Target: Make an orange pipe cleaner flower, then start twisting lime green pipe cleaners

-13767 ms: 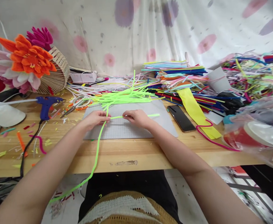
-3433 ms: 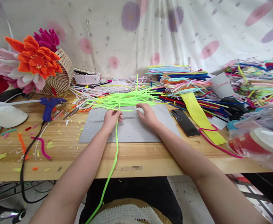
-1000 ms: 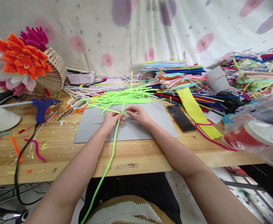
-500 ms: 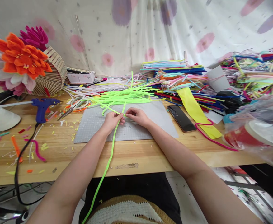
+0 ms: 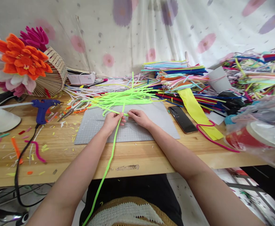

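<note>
Long lime-green pipe cleaners [image 5: 114,144] cross between my hands above the grey cutting mat [image 5: 137,133]. My left hand [image 5: 112,121] pinches them where they cross; one strand hangs from there over the table's front edge toward my lap. My right hand [image 5: 138,117] has its thumb and fingertips closed on the short end that sticks out to the right of the crossing. Just behind my hands lies a loose pile of lime-green pipe cleaners [image 5: 128,97], partly on the mat's far edge.
A blue glue gun [image 5: 42,110] and scissors [image 5: 73,108] lie to the left, near an orange flower [image 5: 25,59]. On the right are a black phone [image 5: 182,119], a yellow strip [image 5: 196,110] and a bagged red tub [image 5: 243,136]. Bundles of coloured pipe cleaners [image 5: 182,77] line the back.
The crossing strand has tilted flatter, with its short end now showing to the right. My right hand has shifted slightly right; my left hand stays nearly in place.
</note>
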Motion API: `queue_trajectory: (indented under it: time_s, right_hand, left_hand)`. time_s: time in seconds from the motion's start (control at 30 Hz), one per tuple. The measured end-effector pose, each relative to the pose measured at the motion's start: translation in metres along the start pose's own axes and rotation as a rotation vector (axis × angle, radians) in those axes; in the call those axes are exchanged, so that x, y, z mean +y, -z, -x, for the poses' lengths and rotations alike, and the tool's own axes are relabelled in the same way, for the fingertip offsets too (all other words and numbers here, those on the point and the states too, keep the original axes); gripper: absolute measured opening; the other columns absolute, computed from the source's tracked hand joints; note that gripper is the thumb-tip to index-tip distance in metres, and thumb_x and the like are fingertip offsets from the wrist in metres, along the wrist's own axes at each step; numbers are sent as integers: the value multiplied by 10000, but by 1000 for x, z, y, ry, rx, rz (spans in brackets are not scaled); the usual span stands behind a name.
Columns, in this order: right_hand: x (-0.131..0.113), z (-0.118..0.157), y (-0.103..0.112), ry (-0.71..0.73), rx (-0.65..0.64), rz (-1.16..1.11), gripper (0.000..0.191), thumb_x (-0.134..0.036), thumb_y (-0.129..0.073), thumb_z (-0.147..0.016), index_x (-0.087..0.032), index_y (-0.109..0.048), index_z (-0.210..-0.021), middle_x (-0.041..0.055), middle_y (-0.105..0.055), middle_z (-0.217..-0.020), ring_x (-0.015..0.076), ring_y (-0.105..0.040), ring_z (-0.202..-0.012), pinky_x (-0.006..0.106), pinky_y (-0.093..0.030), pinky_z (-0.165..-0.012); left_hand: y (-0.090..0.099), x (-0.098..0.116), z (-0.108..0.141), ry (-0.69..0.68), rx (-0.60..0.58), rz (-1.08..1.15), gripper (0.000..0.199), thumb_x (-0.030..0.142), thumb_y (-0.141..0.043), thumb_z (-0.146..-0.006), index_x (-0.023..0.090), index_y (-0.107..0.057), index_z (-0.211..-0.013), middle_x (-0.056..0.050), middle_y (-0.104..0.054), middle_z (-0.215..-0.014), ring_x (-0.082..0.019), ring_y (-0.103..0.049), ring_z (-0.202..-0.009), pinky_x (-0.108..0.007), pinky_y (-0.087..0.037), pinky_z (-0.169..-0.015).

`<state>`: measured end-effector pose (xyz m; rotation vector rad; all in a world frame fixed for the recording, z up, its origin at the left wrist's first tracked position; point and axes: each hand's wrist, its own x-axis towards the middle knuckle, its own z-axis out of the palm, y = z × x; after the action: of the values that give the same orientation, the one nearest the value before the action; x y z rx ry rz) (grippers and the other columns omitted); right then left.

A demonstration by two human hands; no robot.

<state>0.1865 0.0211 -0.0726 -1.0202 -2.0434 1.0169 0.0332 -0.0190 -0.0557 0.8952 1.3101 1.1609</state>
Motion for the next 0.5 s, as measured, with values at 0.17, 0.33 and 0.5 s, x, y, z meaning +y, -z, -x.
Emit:
queue_trajectory:
  time_s: [0.17,0.33,0.5]
  right_hand:
    - [1,-1,0,-43,32,20,364,-428,-345,-853,-176,-510,-648,-6,-548,-629,101,-462,-613,231,-360,-641]
    - [-1,0,0,-60,4,-7,335,-451,-387,-832,-181,-513,-678,-20,-532,-601,93,-429,-566,221,-340,-585]
    - [-1,0,-1,-67,8,-47,323,-456,-405,-814,-180,-537,-708,-20,-512,-592,97,-439,-560,226,-353,-581]
  left_hand:
    - [3,1,-3,24,9,30,230,316,-577,-774,93,-576,-717,-53,-643,-620,-101,-585,-482,-202,-488,-426]
    - [7,4,-2,42,-64,35,276,364,-605,-741,89,-595,-727,-67,-649,-639,-110,-591,-505,-219,-506,-444]
    - [7,6,3,45,-71,-17,130,196,-678,-668,85,-611,-678,-49,-631,-586,-114,-591,-506,-228,-514,-481]
